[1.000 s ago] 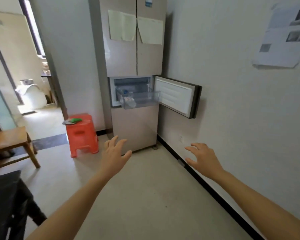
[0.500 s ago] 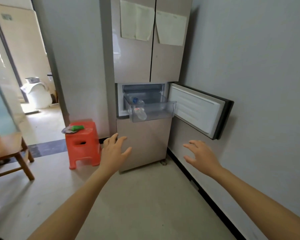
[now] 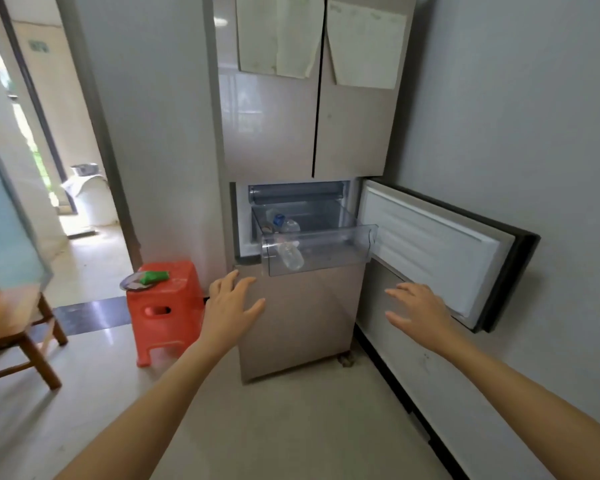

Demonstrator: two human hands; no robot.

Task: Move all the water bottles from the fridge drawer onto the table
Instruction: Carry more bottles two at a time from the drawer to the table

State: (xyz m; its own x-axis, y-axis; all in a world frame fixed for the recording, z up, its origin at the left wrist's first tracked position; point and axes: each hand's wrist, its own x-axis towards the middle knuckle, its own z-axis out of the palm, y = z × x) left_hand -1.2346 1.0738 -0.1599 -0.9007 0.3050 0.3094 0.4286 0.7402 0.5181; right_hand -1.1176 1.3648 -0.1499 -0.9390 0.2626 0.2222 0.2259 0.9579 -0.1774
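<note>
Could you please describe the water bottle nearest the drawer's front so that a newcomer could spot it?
Find the tall beige fridge, then the clear plastic drawer pulled out below its upper doors. The clear water bottle lies at the drawer's left end, just behind its see-through front wall; the neighbouring bottle farther back shows blue.

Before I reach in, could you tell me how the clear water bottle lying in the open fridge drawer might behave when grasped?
The water bottle lies on its side in the fridge drawer, so a nudge would probably roll it. It looks like thin clear plastic, likely denting under a firm squeeze.
</note>
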